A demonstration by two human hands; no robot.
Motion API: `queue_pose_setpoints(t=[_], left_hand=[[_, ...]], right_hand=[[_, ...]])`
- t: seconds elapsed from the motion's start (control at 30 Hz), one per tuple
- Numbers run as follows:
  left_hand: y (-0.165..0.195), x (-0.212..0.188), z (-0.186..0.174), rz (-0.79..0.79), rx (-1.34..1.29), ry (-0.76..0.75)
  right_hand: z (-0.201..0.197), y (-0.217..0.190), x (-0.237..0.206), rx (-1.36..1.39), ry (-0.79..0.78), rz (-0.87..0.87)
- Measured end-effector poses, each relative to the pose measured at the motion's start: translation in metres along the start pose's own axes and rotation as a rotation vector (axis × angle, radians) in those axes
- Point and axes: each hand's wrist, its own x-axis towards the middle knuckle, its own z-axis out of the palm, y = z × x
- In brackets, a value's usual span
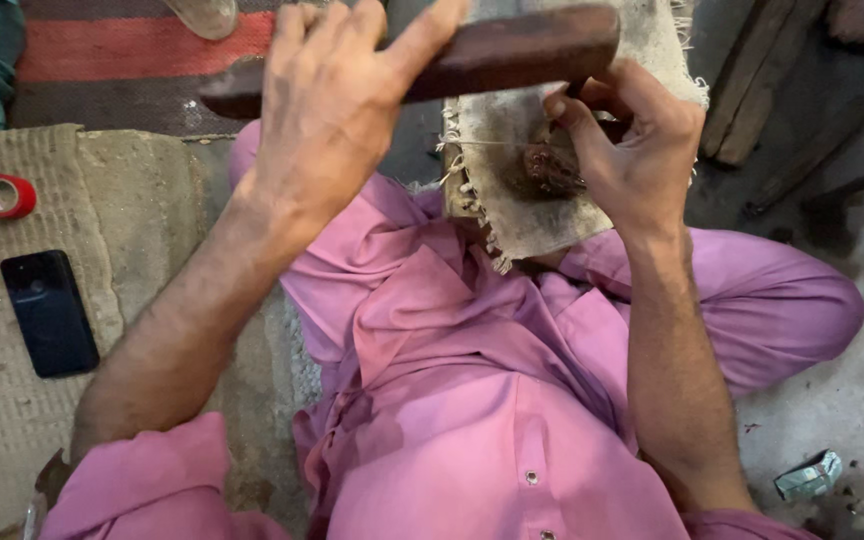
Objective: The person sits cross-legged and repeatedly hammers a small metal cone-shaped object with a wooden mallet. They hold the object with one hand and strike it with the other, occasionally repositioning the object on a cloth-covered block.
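Observation:
My left hand (pixel 337 105) grips a long dark reddish-brown wooden stick (pixel 522 50), held level across the top of the view. My right hand (pixel 632 150) is closed around the stick's right part, fingers curled beneath it. Just left of those fingers a small dark brown knobbly lump (pixel 550 168) rests on a frayed, dirty burlap cloth (pixel 512 215). The cloth lies over my lap, and I sit cross-legged in pink clothing (pixel 472 400).
A black phone (pixel 49 312) and a roll of red tape (pixel 5 196) lie on a woven mat (pixel 122 220) at left. A red-striped rug (pixel 122 50) is at top left. Wooden planks (pixel 752 80) lie at top right. Crumpled paper (pixel 809 476) sits on the concrete floor.

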Motion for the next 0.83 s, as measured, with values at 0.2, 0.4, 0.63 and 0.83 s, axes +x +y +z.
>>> queue_pose_setpoints(t=[0.2, 0.4, 0.63, 0.83], left_hand=[[0.003, 0.003, 0.003, -0.009, 0.041, 0.013], [0.003, 0.005, 0.005, 0.010, 0.031, 0.054], [0.002, 0.002, 0.009, -0.014, 0.170, 0.013], [0.003, 0.004, 0.011, -0.021, 0.191, 0.011]], right_hand=[[0.000, -0.001, 0.001, 0.018, -0.005, 0.085], [-0.001, 0.001, 0.000, 0.004, -0.003, -0.007], [0.000, 0.001, 0.001, -0.008, -0.002, 0.048], [0.000, 0.000, 0.000, 0.003, 0.000, 0.047]])
